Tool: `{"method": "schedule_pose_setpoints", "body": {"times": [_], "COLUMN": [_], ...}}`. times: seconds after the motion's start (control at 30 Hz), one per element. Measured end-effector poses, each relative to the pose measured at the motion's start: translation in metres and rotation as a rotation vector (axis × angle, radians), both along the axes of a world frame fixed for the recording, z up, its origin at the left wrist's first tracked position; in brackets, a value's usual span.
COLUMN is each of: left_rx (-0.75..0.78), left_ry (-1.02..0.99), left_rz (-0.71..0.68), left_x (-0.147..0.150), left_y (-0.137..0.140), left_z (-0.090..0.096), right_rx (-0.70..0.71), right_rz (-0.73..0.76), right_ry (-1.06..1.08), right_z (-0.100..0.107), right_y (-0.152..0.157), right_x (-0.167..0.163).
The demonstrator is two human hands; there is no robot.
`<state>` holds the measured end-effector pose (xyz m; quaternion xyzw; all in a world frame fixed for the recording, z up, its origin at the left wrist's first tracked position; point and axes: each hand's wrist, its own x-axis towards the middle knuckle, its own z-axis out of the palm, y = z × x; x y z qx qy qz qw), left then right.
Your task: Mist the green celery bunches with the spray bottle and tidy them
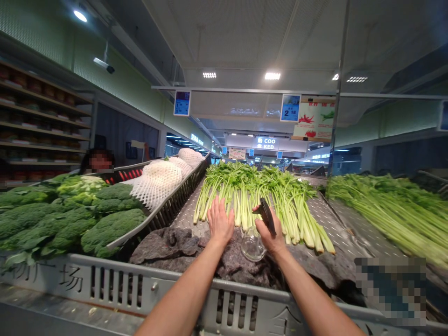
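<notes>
My left hand [220, 221] reaches over the front of the display with its fingers stretched out, at the lower stalks of the celery [259, 191]. Whether it touches them I cannot tell. In my right hand [271, 235] is a spray bottle [254, 245] with a clear round body and a black trigger head, held upright just in front of the stalks. The celery lies in a wide row, leaves to the back and cut ends towards me, on a dark textured metal shelf [185, 212]. Crumpled dark grey cloth [168, 245] lies below both hands.
Broccoli [59, 214] fills the left side, with produce in white foam nets [163, 177] behind it. A black slatted divider [175, 198] separates these from the celery. A grey slotted crate rim [119, 275] runs along the front. The mirror [388, 210] on the right reflects celery. A person stands behind the broccoli.
</notes>
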<state>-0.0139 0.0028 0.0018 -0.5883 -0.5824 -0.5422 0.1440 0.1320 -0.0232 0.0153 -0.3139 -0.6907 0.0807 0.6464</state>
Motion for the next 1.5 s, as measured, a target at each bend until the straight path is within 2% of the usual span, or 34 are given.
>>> {"method": "schedule_pose_setpoints", "body": {"times": [0.47, 0.67, 1.07, 1.5], "left_rx": [-0.021, -0.037, -0.066, -0.05], "left_ry": [0.048, 0.06, 0.064, 0.121], "left_rz": [-0.013, -0.011, -0.031, -0.03], "left_x": [0.003, 0.003, 0.005, 0.008], "left_y": [-0.001, -0.002, -0.004, -0.003], "left_z": [0.0, 0.0, 0.0, -0.001], "right_rx": [0.025, 0.007, -0.039, -0.075], "right_rz": [0.018, -0.045, -0.078, -0.214], "right_ry": [0.02, 0.055, 0.146, 0.23], "right_z": [0.002, -0.001, -0.001, 0.0], "right_y": [-0.002, 0.003, 0.013, 0.023], "right_x": [0.001, 0.005, 0.016, 0.035]}}
